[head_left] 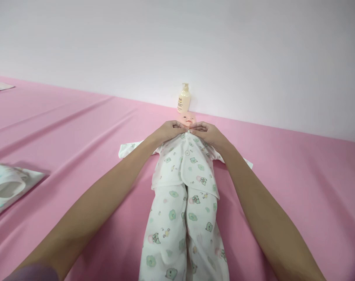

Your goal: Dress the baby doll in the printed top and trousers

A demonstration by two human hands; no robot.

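Note:
A baby doll lies on its back on a pink sheet, dressed in a white shirt and trousers printed with green and pink figures. My left hand and my right hand meet at the shirt's collar, just under the doll's chin. The fingers of both hands are curled and pinch the collar edges near the top button. Both my forearms stretch out along the doll's sides.
A cream pump bottle stands against the white wall behind the doll's head. A folded printed cloth lies at the left edge. Another flat pale piece sits at the far left.

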